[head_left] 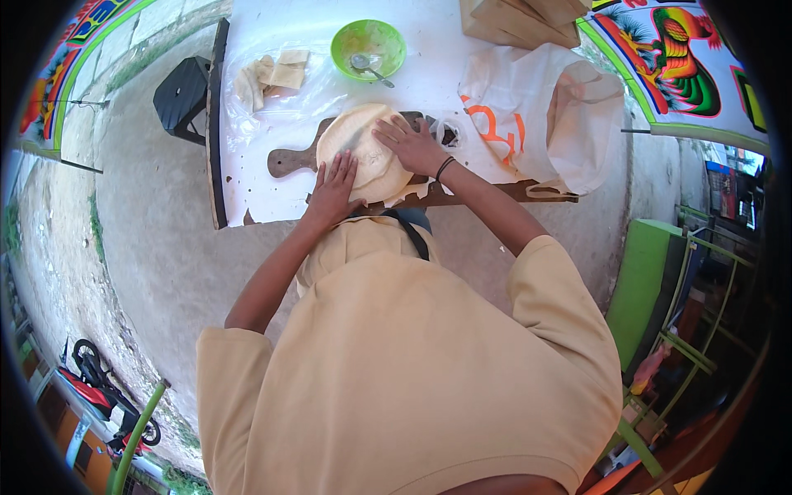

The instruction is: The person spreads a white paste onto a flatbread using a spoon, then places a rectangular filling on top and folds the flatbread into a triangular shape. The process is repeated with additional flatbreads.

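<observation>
Thin, round, pale dough sheets (pixel 363 148) lie on a dark wooden cutting board (pixel 289 162) with a handle pointing left. A greyish patch shows near their middle, and a fold or edge runs across them. My left hand (pixel 336 188) rests on their near left edge, fingers stretched out. On the upper right side, my right hand (pixel 412 149) lies with its fingers spread over the sheets; a dark band circles that wrist. Neither hand grips anything. Beyond the board stands a green bowl (pixel 340 51) with a spoon (pixel 370 69) in it.
Cut pale pieces of wrapper (pixel 289 70) sit on clear plastic at the table's far left. A white plastic bag (pixel 569 124) takes up the right side, with a brown paper bag (pixel 528 23) behind it. A dark stool (pixel 180 97) stands left of the table (pixel 256 186).
</observation>
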Demonstrator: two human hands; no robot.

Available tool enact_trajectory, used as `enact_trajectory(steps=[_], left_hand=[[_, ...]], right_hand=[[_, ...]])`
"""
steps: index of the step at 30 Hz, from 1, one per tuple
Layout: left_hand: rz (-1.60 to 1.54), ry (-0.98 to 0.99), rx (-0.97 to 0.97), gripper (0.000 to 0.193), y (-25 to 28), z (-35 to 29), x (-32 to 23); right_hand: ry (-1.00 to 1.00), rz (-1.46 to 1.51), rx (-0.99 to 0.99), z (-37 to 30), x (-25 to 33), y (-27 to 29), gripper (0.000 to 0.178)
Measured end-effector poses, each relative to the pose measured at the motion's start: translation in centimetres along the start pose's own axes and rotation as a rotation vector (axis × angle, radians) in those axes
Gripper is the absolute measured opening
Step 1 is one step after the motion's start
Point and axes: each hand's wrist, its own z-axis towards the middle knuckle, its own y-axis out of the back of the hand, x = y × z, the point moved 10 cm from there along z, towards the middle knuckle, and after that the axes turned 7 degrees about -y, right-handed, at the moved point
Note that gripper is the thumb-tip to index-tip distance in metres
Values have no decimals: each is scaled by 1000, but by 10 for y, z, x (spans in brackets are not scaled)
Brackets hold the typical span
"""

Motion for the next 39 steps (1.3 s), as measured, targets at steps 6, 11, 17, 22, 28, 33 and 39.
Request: enact_trajectory(steps=[6,11,17,22,28,33,39], left_hand=[[-98,-151,-222,60,24,-11,3],[-212,-199,-341,40,39,-5,-9],[-88,-188,-368,39,32,3,-14],[-93,-165,-433,35,47,-1,-14],[-115,-151,-484,27,46,-8,-3],[-206,-139,-473,23,45,-14,3],[-158,-158,-490,24,48,-19,2]], right_hand=[[106,-50,48,4,-2,8,55],[241,52,-88,-2,-5,23,34],[296,-16,-302,-14,1,26,16],[239,73,-361,-32,2,26,12],[172,276,-304,-54,14,28,27],[94,202,-296,-53,24,28,30],[77,282,-325,-45,17,4,25]])
